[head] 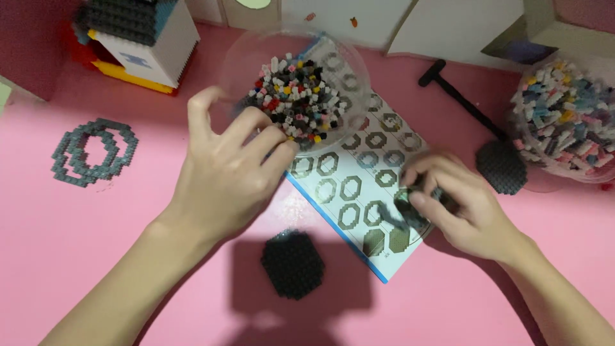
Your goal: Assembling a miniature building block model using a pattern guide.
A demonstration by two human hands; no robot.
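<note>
My left hand (227, 170) reaches into a clear round bowl (349, 61) of small mixed-colour building bricks (295, 96), fingers pinched together at the pile's near edge; whether a brick is between them is hidden. My right hand (448, 202) rests on a printed instruction sheet (349, 186) showing rows of hexagon ring diagrams, and grips a small grey brick assembly (400, 214). A dark hexagonal brick plate (293, 264) lies on the pink table just in front of the sheet.
A grey brick ring structure (94, 152) lies at the left. A partly built brick model (138, 38) stands at the back left. Another clear bowl of bricks (567, 122) sits at the right, with a black tool (458, 96) and a second dark hexagonal plate (501, 166) beside it.
</note>
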